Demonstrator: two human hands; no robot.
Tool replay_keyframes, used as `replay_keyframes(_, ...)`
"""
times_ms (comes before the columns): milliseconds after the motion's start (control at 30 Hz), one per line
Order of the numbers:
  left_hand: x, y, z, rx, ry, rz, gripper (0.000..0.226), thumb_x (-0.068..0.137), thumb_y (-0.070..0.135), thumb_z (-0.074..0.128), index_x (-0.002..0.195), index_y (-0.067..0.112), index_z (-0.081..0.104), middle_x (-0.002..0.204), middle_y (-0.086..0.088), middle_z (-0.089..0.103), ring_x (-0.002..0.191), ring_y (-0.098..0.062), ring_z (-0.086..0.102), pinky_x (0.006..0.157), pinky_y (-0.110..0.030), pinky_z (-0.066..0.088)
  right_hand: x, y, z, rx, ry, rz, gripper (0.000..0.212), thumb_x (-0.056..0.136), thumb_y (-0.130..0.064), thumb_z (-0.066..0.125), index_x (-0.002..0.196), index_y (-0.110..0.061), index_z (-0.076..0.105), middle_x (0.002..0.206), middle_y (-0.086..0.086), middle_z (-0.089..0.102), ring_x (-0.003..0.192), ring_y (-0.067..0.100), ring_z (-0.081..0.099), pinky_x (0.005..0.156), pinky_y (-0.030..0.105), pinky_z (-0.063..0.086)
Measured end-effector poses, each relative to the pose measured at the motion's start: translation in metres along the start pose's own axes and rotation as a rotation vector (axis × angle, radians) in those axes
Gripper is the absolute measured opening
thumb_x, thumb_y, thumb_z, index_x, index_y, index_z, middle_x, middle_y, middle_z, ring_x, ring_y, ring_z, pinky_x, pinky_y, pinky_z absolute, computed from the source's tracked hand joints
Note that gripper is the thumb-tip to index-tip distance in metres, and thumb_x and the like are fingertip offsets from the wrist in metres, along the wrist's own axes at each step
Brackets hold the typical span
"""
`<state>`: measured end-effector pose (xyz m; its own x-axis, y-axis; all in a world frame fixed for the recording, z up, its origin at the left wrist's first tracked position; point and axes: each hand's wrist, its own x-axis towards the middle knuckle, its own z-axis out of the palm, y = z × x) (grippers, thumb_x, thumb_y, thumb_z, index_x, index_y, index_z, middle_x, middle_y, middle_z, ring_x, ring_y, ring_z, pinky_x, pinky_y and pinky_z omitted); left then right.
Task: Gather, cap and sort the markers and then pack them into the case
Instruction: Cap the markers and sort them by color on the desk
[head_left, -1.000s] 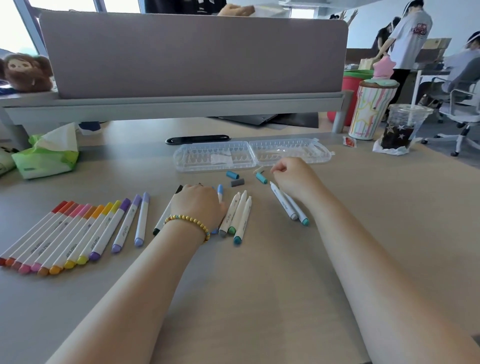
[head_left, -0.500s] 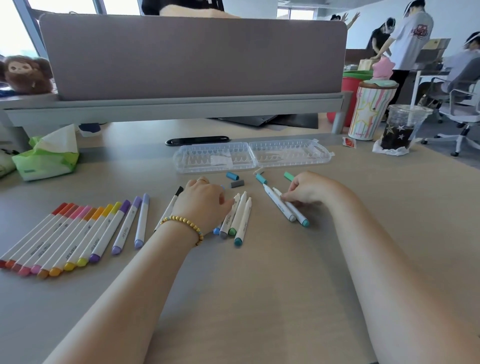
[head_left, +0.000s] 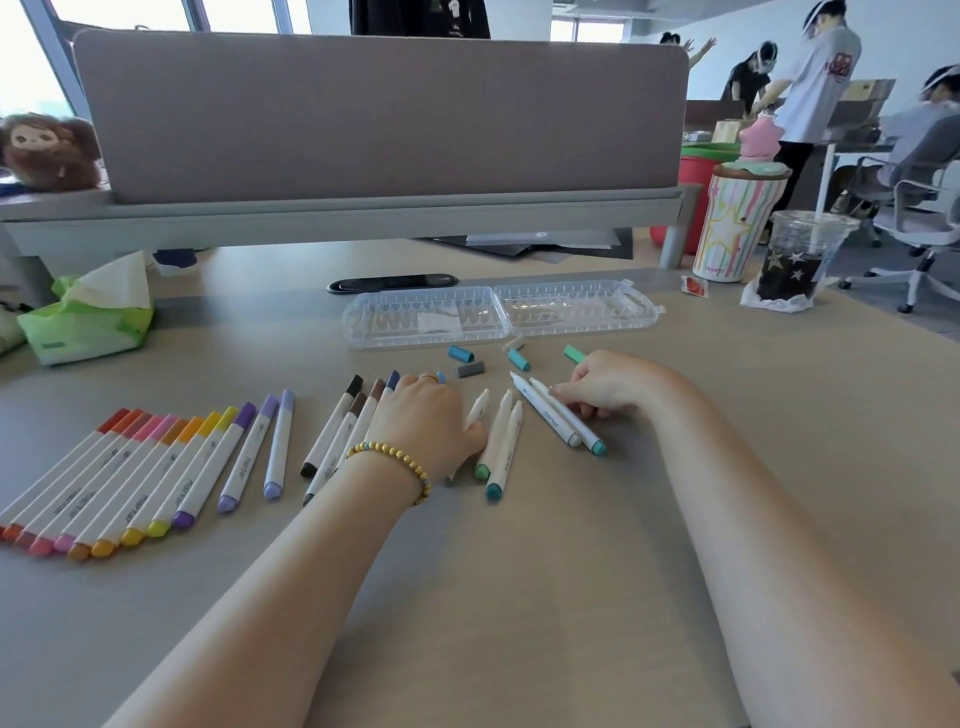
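Sorting partly done: a capped warm-to-purple row (head_left: 130, 478) lies left, while the clear case (head_left: 498, 319) sits open — unpacked. Left hand (head_left: 423, 421) rests, fingers spread, on the middle markers (head_left: 498, 441); right hand (head_left: 597, 387) pinches two uncapped markers (head_left: 558, 415) (grip apparently light), loose caps (head_left: 470, 362) just beyond — capping and packing remain.

Bright daylight from blown-out windows (head_left: 31, 57) upper left; soft shadows; wide-angle edge distortion.

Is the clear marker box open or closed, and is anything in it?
Open. The clear case lies flat with both halves spread on the desk, and no markers show inside.
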<state>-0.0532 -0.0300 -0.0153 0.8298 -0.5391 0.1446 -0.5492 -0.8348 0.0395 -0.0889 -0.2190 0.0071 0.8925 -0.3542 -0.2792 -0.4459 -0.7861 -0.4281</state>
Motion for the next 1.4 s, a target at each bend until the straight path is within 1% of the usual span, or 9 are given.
replay_keyframes(200,0.013,-0.005,-0.015,-0.574,0.069,-0.17,0.031,0.092,0.035,0.047,0.071,0.012,0.05,0.064,-0.001,0.047,0.056,-0.014,0.04,0.051,-0.023,0.033,0.021,0.005,0.011,0.1,0.293,-0.002,0.023,0.096,-0.027,0.045,0.088,-0.01,0.059,0.089,0.006,0.061,0.081,0.026,0.056,0.066,0.027,0.039)
replay_keyframes(333,0.044,-0.013,-0.026,-0.896,-0.007,-0.326,0.031,0.097,0.035,0.041,0.082,0.011,0.054,0.071,-0.004,0.059,0.06,-0.013,0.053,0.059,-0.023,0.049,0.036,0.002,0.012,0.124,0.448,-0.097,0.015,0.095,-0.019,0.044,0.091,-0.014,0.058,0.088,0.002,0.059,0.084,0.024,0.055,0.067,0.03,0.043)
replay_keyframes(500,0.063,-0.016,-0.018,-1.521,-0.076,-0.482,0.016,0.098,0.02,0.046,0.097,0.004,0.05,0.078,-0.009,0.067,0.061,-0.013,0.064,0.058,-0.021,0.055,0.057,-0.016,0.013,0.133,0.383,-0.322,0.02,0.092,-0.016,0.049,0.1,-0.021,0.067,0.101,-0.002,0.059,0.097,0.019,0.055,0.083,0.034,0.048)
replay_keyframes(700,0.072,-0.039,-0.008,-1.698,-0.009,-0.506,0.019,0.098,0.017,0.045,0.092,0.0,0.053,0.085,-0.013,0.067,0.061,-0.012,0.068,0.059,-0.02,0.056,0.066,-0.052,0.03,-0.082,0.291,-0.436,0.017,0.09,-0.029,0.055,0.103,-0.028,0.067,0.109,0.0,0.057,0.114,0.022,0.043,0.092,0.036,0.036)
replay_keyframes(967,0.072,-0.039,-0.005,-1.703,-0.024,-0.485,0.019,0.098,0.017,0.044,0.093,0.001,0.053,0.085,-0.014,0.067,0.062,-0.012,0.068,0.057,-0.02,0.056,0.06,-0.052,0.03,-0.241,0.273,-0.435,0.017,0.093,-0.03,0.055,0.104,-0.018,0.058,0.112,0.003,0.058,0.11,0.022,0.046,0.089,0.034,0.036)
replay_keyframes(1133,0.063,-0.029,-0.021,-1.696,-0.011,-0.44,0.02,0.099,0.017,0.042,0.092,0.002,0.053,0.085,-0.013,0.067,0.069,-0.015,0.068,0.062,-0.023,0.057,0.047,-0.048,0.019,0.325,0.325,-0.384,0.019,0.095,-0.023,0.052,0.113,-0.015,0.055,0.098,-0.001,0.065,0.097,0.019,0.06,0.087,0.035,0.048)
replay_keyframes(1233,0.048,-0.019,-0.024,-1.707,-0.033,-0.404,0.019,0.099,0.016,0.042,0.093,0.001,0.053,0.084,-0.013,0.067,0.063,-0.014,0.069,0.059,-0.022,0.057,0.03,-0.046,0.01,0.624,0.297,-0.36,0.032,0.098,-0.016,0.048,0.129,-0.013,0.053,0.094,0.0,0.064,0.086,0.012,0.06,0.07,0.018,0.047)
replay_keyframes(1300,0.036,-0.013,-0.024,-1.713,-0.057,-0.375,0.018,0.099,0.015,0.042,0.092,0.002,0.053,0.083,-0.013,0.067,0.058,-0.012,0.069,0.056,-0.02,0.056,0.019,-0.041,0.008,0.826,0.291,-0.322,0.026,0.097,-0.014,0.048,0.121,-0.013,0.059,0.091,-0.001,0.065,0.071,0.006,0.054,0.054,0.008,0.043)
replay_keyframes(1400,0.018,-0.006,-0.025,-1.712,-0.077,-0.365,0.018,0.099,0.015,0.043,0.091,0.002,0.053,0.082,-0.013,0.067,0.056,-0.011,0.068,0.055,-0.02,0.055,0.009,-0.035,0.008,1.099,0.275,-0.238,0.015,0.094,-0.015,0.053,0.104,-0.017,0.063,0.08,-0.008,0.07,0.06,0.004,0.051,0.051,0.017,0.036)
